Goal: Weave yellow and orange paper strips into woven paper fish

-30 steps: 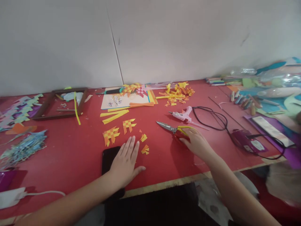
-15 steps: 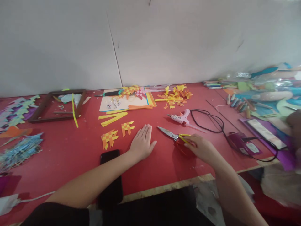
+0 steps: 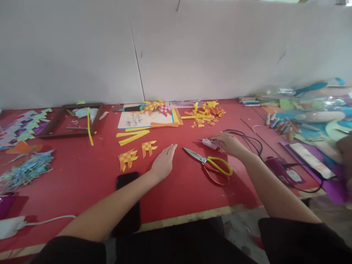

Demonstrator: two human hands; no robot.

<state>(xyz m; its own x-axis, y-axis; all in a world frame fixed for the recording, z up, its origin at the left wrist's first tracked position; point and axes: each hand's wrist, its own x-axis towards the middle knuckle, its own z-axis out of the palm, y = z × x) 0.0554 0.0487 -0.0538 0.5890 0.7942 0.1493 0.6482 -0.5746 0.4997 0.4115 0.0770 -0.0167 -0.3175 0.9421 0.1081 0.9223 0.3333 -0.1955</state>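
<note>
My right hand (image 3: 228, 143) lies over a pink and white glue gun (image 3: 208, 143) on the red table (image 3: 82, 176), fingers curled on its body. Its black cord (image 3: 249, 141) loops off to the right. Scissors (image 3: 211, 165) with yellow and red handles lie loose just in front of that hand. My left hand (image 3: 164, 162) rests on the table left of the scissor blades, fingers together and stretched out, holding nothing. Two woven orange and yellow paper pieces (image 3: 134, 153) lie to its left. A black phone (image 3: 128, 201) sits under my left forearm.
Yellow paper strips (image 3: 133, 135), a card sheet (image 3: 143, 118) and paper scraps (image 3: 206, 111) lie near the wall. A brown frame (image 3: 70, 121) stands at back left, paper craft pieces (image 3: 23, 146) at far left. Crayons, pens and coloured sheets (image 3: 302, 117) crowd the right.
My right hand let go of the scissors and moved back and up onto the glue gun. My left hand stayed near the scissor blades, turning slightly.
</note>
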